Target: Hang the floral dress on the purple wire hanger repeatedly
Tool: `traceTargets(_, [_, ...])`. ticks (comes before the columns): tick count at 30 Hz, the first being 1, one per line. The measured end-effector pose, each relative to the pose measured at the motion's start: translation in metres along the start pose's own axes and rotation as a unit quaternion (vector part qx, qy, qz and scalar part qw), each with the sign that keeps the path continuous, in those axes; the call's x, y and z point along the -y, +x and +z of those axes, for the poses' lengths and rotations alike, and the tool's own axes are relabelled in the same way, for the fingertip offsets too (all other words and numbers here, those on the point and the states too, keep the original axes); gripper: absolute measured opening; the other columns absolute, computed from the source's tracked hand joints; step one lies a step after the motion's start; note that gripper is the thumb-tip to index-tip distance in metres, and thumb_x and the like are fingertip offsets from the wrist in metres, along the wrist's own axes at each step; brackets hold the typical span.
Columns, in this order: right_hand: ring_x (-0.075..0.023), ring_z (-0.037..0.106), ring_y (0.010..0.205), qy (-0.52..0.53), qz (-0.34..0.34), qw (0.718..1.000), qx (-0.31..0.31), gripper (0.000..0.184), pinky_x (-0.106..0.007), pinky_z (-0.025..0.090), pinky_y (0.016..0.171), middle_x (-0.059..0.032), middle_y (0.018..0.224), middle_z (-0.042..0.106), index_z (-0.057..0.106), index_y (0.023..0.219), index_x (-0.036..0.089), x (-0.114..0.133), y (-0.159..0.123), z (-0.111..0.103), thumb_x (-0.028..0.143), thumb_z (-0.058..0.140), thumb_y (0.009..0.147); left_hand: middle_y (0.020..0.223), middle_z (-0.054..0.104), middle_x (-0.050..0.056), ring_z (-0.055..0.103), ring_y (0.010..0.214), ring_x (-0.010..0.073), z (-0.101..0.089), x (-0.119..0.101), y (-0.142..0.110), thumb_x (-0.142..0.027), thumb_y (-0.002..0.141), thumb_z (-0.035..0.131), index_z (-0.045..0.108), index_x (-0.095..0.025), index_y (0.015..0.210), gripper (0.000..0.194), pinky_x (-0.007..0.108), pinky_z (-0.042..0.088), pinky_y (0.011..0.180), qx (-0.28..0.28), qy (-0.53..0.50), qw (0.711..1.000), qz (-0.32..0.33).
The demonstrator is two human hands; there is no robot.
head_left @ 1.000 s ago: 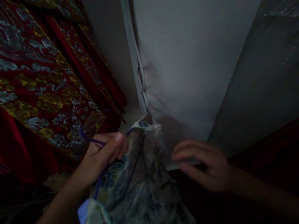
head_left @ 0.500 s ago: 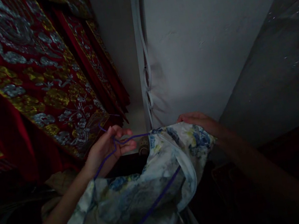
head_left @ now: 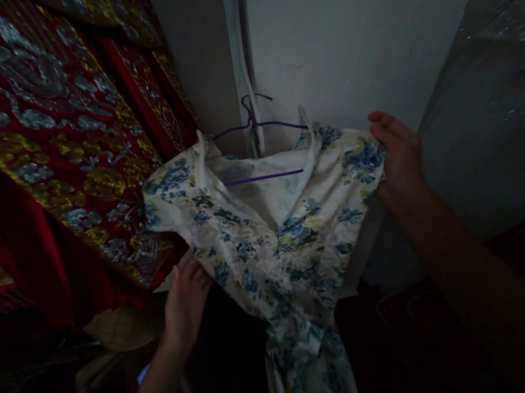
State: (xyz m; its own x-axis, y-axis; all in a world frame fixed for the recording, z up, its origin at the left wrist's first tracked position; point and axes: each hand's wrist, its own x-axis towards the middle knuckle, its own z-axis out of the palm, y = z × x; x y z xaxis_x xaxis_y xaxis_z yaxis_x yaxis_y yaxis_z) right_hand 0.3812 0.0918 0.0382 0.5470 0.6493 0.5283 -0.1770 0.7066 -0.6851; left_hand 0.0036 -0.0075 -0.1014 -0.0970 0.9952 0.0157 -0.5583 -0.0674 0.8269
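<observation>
A white dress (head_left: pixel 273 255) with blue and yellow flowers spreads upright in front of me, its V-neck facing me. Inside its shoulders sits a purple hanger (head_left: pixel 264 177), whose hook points up beside a white cord. Whether the hook hangs on the cord I cannot tell. My right hand (head_left: pixel 400 155) is at the outer edge of the right-hand sleeve, fingers closed about the cloth. Lower on the other side, my left hand (head_left: pixel 188 301) has its fingers loosely stretched against the bodice's edge, with no firm grip visible.
Red cloth (head_left: pixel 77 154) with gold and silver embroidery hangs at the left. A white cord (head_left: pixel 240 38) runs down the corner of the pale wall (head_left: pixel 337 14). Clear plastic sheeting (head_left: pixel 519 36) covers the right side. Dim, tan items lie low at the left.
The dress has risen and unfolded, its front now facing me on the hanger. My left hand has let go of the hanger and moved down; my right hand has moved up and right.
</observation>
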Motion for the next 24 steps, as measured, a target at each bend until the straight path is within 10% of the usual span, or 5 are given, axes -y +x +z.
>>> traceTargets(4, [-0.0153, 0.046, 0.054, -0.034, 0.021, 0.999, -0.009, 0.020, -0.030, 0.037, 0.052, 0.0032, 0.064, 0.051, 0.067, 0.088, 0.027, -0.018, -0.033, -0.034, 0.029, 0.075, 0.070, 0.124, 0.073, 0.011, 0.062, 0.125, 0.0309, -0.011, 0.047, -0.016, -0.044, 0.069, 0.088, 0.073, -0.019, 0.115, 0.055, 0.043, 0.040, 0.113, -0.008, 0.096, 0.995, 0.000])
traceTargets(10, [-0.0133, 0.056, 0.061, -0.090, 0.074, 0.992, -0.055, 0.032, -0.027, 0.041, 0.057, 0.0020, 0.071, 0.062, 0.066, 0.093, 0.020, -0.037, -0.068, -0.062, 0.036, 0.077, 0.067, 0.105, 0.079, 0.010, 0.069, 0.110, 0.0322, -0.003, 0.092, -0.038, -0.053, 0.071, 0.084, 0.079, -0.016, 0.102, 0.048, 0.041, 0.052, 0.097, -0.019, 0.100, 0.994, -0.033])
traceTargets(16, [-0.0122, 0.062, 0.074, -0.112, 0.066, 0.955, -0.265, 0.025, -0.024, 0.048, 0.067, 0.0018, 0.085, 0.067, 0.065, 0.089, 0.022, -0.037, -0.174, -0.073, 0.031, 0.074, 0.068, 0.088, 0.080, 0.007, 0.074, 0.092, 0.0284, 0.002, 0.106, -0.056, -0.039, 0.056, 0.091, 0.077, -0.016, 0.091, 0.044, 0.035, 0.058, 0.080, -0.180, -0.040, 0.979, -0.083])
traceTargets(20, [-0.0143, 0.054, 0.054, -0.129, 0.289, 0.948, -0.032, 0.037, -0.026, 0.043, 0.052, 0.0016, 0.061, 0.059, 0.063, 0.076, 0.020, -0.055, -0.240, -0.039, 0.056, 0.069, 0.074, 0.078, 0.077, 0.004, 0.075, 0.082, 0.0259, -0.009, 0.102, -0.072, -0.027, 0.058, 0.083, 0.074, -0.016, 0.082, 0.027, 0.033, 0.059, 0.072, -0.233, -0.054, 0.966, -0.094])
traceTargets(24, [-0.0133, 0.043, 0.049, -0.242, 0.332, 0.899, 0.154, 0.055, -0.027, 0.031, 0.050, 0.0027, 0.047, 0.045, 0.051, 0.051, 0.021, -0.092, -0.251, -0.001, 0.070, 0.058, 0.075, 0.075, 0.075, 0.005, 0.074, 0.085, 0.0292, -0.017, 0.097, -0.087, -0.030, 0.060, 0.080, 0.074, -0.015, 0.081, 0.026, 0.037, 0.059, 0.075, -0.194, -0.014, 0.974, -0.115])
